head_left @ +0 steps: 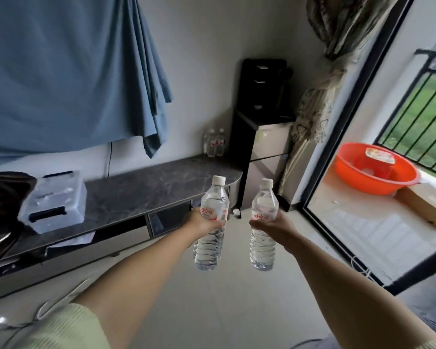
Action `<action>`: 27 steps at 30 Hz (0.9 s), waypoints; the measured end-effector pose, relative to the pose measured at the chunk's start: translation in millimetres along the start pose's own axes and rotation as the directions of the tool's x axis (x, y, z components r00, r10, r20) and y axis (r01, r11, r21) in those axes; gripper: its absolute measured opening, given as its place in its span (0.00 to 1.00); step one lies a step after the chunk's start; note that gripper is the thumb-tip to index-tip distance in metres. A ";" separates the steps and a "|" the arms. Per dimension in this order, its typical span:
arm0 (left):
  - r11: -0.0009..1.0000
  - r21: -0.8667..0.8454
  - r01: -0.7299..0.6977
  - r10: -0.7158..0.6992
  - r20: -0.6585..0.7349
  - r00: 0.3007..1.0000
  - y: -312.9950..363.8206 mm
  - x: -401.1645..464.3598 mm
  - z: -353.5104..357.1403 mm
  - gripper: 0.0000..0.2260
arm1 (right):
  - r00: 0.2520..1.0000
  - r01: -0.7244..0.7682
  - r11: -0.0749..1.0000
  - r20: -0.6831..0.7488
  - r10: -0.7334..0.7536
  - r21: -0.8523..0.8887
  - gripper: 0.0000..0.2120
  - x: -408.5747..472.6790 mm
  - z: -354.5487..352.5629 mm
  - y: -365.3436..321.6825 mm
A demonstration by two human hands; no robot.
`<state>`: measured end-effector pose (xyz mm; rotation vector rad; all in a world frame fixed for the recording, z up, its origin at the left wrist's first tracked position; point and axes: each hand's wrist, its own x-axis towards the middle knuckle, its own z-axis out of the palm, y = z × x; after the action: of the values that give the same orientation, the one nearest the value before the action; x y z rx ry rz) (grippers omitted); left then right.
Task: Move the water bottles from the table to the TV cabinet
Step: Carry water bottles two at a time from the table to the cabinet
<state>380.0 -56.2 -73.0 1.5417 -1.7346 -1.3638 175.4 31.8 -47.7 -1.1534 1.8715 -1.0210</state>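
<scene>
Each of my hands holds a clear water bottle with a white cap and a red-and-white label, upright over the floor. My left hand [204,222] grips the left bottle [214,195] around its middle. A second bottle's outline seems to show just behind it. My right hand [275,226] grips the right bottle [263,197] the same way. The TV cabinet [149,187], with a dark marbled top, runs along the wall just beyond and left of my hands. Several more bottles [215,143] stand at its far right end against the wall.
A clear plastic box [53,200] and a black bag [0,197] sit on the cabinet's left part. A small fridge [267,147] with a black appliance [262,89] stands right of the cabinet. Beyond the sliding door frame [337,159] lie an orange basin [375,172] and a cardboard box [428,205].
</scene>
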 end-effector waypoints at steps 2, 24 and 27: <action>1.000 -0.014 0.021 -0.020 0.009 1.000 6.3 25.1 2.1 0.14 | 1.000 0.012 1.000 0.014 -0.012 0.008 0.11 27.0 -1.8 -0.7; 0.993 -0.015 0.116 -0.117 -0.007 0.993 46.2 399.0 -113.3 0.20 | 0.987 -0.159 0.984 -0.039 0.156 -0.082 0.14 412.6 80.0 -70.7; 0.991 -0.001 0.135 -0.135 -0.025 0.991 48.1 435.5 -124.1 0.21 | 0.985 -0.175 0.979 -0.027 0.173 -0.109 0.18 455.8 88.5 -75.4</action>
<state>339.3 -509.1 -98.1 1.6961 -1.6416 -1.4023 116.7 -432.8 -91.6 -1.0246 2.0250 -0.8414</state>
